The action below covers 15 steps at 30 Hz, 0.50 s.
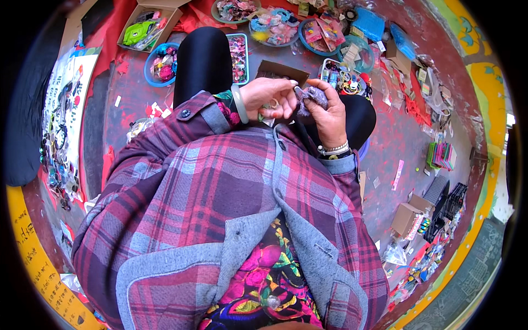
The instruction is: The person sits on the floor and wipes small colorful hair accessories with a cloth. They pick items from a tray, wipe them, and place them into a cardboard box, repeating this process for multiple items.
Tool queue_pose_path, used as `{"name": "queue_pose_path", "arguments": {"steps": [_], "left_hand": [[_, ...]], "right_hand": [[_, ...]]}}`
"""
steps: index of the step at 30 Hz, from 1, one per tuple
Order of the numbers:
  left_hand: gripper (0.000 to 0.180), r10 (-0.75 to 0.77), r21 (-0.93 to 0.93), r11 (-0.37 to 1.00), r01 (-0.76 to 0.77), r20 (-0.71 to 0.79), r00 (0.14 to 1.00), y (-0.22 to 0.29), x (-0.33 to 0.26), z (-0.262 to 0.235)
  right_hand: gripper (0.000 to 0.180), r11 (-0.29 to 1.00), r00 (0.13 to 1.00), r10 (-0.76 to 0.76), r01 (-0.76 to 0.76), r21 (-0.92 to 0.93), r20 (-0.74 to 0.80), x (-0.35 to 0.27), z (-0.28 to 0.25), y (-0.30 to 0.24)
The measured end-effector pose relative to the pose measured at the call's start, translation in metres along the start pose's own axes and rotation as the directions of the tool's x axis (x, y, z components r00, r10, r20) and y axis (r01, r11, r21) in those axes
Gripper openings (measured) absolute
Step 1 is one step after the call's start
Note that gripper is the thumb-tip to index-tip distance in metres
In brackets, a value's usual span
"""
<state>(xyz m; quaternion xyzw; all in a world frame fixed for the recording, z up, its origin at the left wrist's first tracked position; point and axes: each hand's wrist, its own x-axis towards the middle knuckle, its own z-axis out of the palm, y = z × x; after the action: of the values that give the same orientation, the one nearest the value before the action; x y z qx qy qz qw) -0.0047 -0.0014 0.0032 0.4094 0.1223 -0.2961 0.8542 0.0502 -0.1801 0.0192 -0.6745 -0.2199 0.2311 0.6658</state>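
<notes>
My right hand [328, 114] grips a fuzzy purple-grey piece, perhaps a hair scrunchie [314, 99], between thumb and fingers. Beside it, my left hand [270, 98] is turned palm up with its fingers curled. Its fingertips meet the near side of the scrunchie, at a small pale bit I cannot make out. Something small and light, partly ring-like, lies in the left palm [269, 104]. Behind and below both hands, between my knees, stands a cardboard box [283, 70]; its inside is mostly hidden.
Around my knees stand a blue basin [147, 70] of hair ties, a white-rimmed tray [246, 49] and a tray of small bands [324, 69]. Several filled basins line the far side. A carton with a green item [138, 33] sits far left. Black baskets [436, 190] stand at right.
</notes>
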Motion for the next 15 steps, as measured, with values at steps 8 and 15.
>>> {"name": "queue_pose_path", "arguments": {"steps": [8,15], "left_hand": [[0.015,0.341,0.340,0.896,-0.284,-0.122,0.932,-0.008,0.007,0.001],[0.015,0.303,0.264,0.928,-0.263,-0.121,0.945,-0.012,0.008,0.004]], "right_hand": [[0.038,0.999,1.000,0.021,-0.020,-0.028,0.018,0.002,0.000,0.009],[0.039,0.993,0.995,0.091,-0.087,-0.075,0.045,0.005,0.003,0.011]]}}
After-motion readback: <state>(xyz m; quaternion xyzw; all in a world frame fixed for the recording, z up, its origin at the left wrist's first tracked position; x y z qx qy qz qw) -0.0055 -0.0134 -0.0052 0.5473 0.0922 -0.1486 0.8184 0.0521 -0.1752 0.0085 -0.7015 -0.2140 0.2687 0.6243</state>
